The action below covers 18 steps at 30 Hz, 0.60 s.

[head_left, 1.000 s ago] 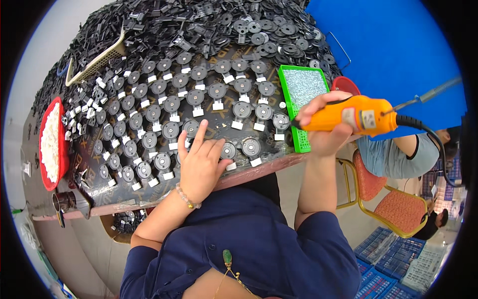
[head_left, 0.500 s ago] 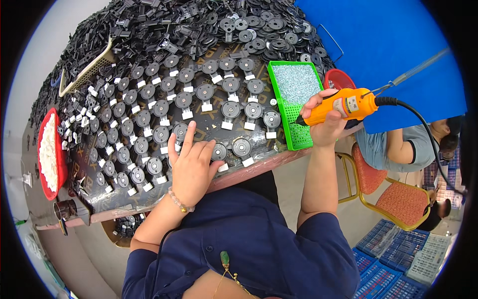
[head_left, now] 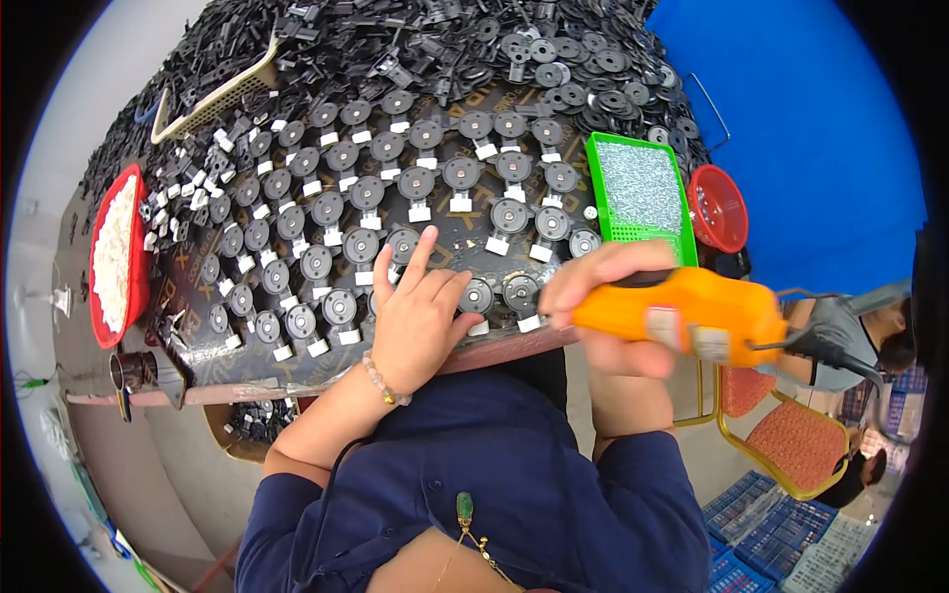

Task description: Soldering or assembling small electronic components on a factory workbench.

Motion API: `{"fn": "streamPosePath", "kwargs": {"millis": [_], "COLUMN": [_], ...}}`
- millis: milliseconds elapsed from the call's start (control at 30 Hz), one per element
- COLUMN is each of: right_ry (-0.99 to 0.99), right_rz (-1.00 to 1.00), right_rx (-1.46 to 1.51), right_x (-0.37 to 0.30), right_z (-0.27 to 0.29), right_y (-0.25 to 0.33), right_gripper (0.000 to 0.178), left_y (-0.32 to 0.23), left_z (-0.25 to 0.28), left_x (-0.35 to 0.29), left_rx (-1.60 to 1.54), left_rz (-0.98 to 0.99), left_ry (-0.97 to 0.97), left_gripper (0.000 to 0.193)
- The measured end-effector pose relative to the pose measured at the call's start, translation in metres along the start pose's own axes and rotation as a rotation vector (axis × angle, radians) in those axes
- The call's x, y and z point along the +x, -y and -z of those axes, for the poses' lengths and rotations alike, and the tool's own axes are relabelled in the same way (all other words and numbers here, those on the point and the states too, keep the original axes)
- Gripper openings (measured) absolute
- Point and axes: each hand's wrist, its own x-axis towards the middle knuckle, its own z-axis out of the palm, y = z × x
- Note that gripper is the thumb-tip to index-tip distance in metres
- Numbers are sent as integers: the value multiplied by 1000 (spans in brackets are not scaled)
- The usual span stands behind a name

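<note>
An orange electric screwdriver with a black cable lies in the grip of my right hand, blurred by motion. Its front end points left, close to a round black part with a white block by the table's front edge; fingers and blur hide the tip. My left hand rests palm down with fingers spread among similar parts, partly covering one. Its fingertips reach a black disc part, and nothing shows held in it. Rows of these assembled parts spread across the dark table.
A green tray of tiny silvery pieces stands at the right, beside a red bowl. Heaps of black parts fill the back. At far left is a red basin of white pieces. Behind it sits a cream basket.
My right hand has brought the screwdriver from over the green tray left and nearer, to the parts by the front edge. My left hand stays spread among the parts. The view has shifted.
</note>
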Motion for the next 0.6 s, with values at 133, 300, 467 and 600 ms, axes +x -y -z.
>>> {"fn": "streamPosePath", "kwargs": {"millis": [133, 300, 467, 600], "right_ry": [128, 162, 281, 316], "right_rz": [-44, -96, -114, -195], "right_rx": [41, 38, 57, 68], "right_x": [2, 1, 3, 0], "right_z": [-17, -20, -16, -17], "right_y": [-24, -38, -40, -37], "right_gripper": [79, 77, 75, 71], "left_y": [0, 1, 3, 2], "left_z": [-1, -3, -5, -10], "left_x": [0, -2, -1, -2], "left_rx": [6, 1, 24, 47], "left_rz": [-21, -20, -29, -50], "left_ry": [-53, -54, -70, -102], "left_gripper": [43, 42, 36, 33]}}
